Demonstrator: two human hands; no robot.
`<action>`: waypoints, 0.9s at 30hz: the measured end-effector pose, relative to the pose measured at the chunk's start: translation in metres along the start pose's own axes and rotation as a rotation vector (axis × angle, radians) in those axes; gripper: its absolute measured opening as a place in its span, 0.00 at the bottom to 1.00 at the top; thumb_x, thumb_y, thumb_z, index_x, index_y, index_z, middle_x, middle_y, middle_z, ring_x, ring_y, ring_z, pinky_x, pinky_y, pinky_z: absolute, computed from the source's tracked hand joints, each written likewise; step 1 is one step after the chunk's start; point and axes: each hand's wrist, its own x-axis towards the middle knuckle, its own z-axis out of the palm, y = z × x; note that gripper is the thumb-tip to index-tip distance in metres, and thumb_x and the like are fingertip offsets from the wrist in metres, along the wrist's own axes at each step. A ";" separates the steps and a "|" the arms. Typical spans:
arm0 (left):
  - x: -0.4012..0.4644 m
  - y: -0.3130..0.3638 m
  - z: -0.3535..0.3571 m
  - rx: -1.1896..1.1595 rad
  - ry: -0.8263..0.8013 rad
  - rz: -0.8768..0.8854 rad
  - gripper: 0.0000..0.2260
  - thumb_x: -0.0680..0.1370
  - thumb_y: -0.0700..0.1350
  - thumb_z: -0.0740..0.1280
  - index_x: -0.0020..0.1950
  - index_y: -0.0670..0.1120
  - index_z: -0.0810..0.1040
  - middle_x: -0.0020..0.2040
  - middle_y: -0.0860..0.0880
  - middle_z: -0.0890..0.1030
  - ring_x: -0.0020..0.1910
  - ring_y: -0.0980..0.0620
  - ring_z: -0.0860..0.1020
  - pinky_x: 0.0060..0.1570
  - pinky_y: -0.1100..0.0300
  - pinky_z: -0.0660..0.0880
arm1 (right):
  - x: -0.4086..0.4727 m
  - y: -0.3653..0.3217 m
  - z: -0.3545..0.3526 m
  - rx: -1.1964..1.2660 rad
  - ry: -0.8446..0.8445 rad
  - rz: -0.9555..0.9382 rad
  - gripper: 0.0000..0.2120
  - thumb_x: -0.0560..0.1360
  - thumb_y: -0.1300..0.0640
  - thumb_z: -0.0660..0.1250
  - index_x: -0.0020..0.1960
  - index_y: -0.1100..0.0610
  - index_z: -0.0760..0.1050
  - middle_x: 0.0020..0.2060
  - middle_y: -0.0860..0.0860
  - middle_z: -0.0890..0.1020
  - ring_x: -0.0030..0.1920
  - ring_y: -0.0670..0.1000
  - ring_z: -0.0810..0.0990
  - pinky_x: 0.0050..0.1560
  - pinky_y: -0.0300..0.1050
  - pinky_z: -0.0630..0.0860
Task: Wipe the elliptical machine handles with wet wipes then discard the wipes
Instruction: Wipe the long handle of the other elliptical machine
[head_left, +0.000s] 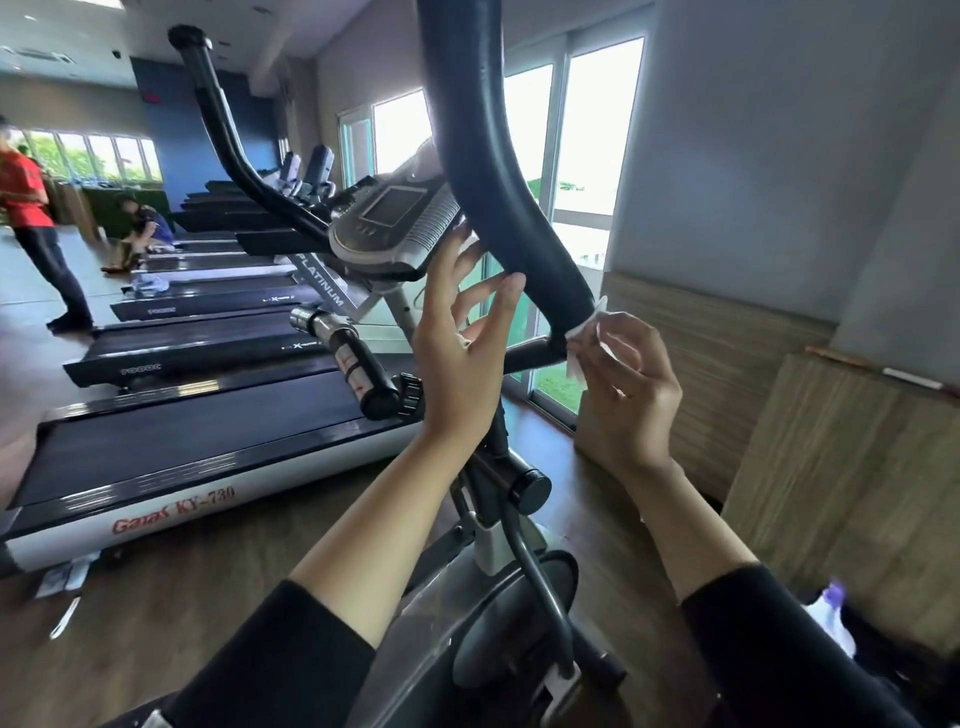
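The elliptical's right handle (483, 156), a thick black foam-covered bar, curves down from the top centre. My right hand (623, 395) pinches a white wet wipe (584, 343) against the lower end of that foam. My left hand (462, 343) is raised just left of the handle with its fingers spread; a small white scrap shows at its fingers, and whether it grips it is unclear. The left handle (218, 130) rises at the upper left, untouched. The console (395, 223) sits between the two handles.
A row of treadmills (208, 431) runs along the left. Two people (31, 218) are at the far left. Wood-panelled wall sections (831, 441) and windows (587, 156) close off the right. The elliptical's base and flywheel cover (467, 623) are below my arms.
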 end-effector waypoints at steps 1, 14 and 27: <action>0.003 -0.001 -0.002 -0.013 -0.018 0.010 0.22 0.77 0.38 0.69 0.65 0.55 0.68 0.62 0.51 0.77 0.54 0.51 0.82 0.54 0.58 0.79 | -0.002 0.001 0.001 -0.049 0.011 0.002 0.10 0.72 0.76 0.66 0.50 0.67 0.79 0.51 0.44 0.78 0.49 0.42 0.79 0.55 0.40 0.74; 0.066 -0.038 -0.033 -0.320 -0.490 0.063 0.21 0.73 0.37 0.73 0.62 0.45 0.69 0.57 0.49 0.78 0.53 0.61 0.80 0.53 0.59 0.78 | -0.031 0.001 0.052 -0.478 0.334 -0.034 0.08 0.71 0.73 0.68 0.50 0.68 0.80 0.52 0.56 0.76 0.55 0.42 0.77 0.55 0.44 0.79; 0.091 -0.043 -0.038 -0.586 -0.722 -0.043 0.06 0.81 0.39 0.63 0.57 0.45 0.75 0.54 0.45 0.81 0.54 0.46 0.82 0.58 0.42 0.77 | -0.039 0.005 0.082 -0.785 0.360 -0.221 0.13 0.70 0.76 0.69 0.54 0.70 0.78 0.56 0.53 0.71 0.58 0.48 0.75 0.57 0.47 0.78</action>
